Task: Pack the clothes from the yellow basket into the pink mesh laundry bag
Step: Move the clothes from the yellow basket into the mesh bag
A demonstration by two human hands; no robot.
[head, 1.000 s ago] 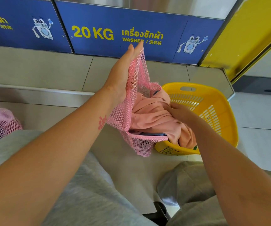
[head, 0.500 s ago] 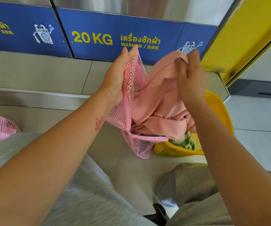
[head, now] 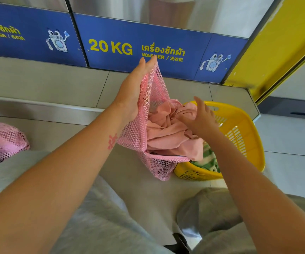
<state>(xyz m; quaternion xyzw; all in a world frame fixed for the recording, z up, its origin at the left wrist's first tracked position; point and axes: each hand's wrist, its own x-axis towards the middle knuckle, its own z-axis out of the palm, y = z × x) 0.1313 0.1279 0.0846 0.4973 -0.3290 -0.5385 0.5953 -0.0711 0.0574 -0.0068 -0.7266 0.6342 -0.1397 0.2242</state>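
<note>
My left hand (head: pixel 135 92) holds the pink mesh bag (head: pixel 148 125) up by its rim, fingers flat along the mesh and thumb behind, keeping the mouth open toward the basket (head: pixel 243 136). My right hand (head: pixel 201 120) presses a pink garment (head: pixel 168 136) down into that mouth, fingers loosely spread on the cloth, not closed round it. Part of the garment hangs over the basket's near edge. A green-and-white cloth (head: pixel 209 160) lies in the basket, which sits on the tiled floor (head: pixel 292 162), touching the bag.

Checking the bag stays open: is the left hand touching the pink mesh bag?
Touching. Head view: left hand grips the pink mesh bag rim.
</note>
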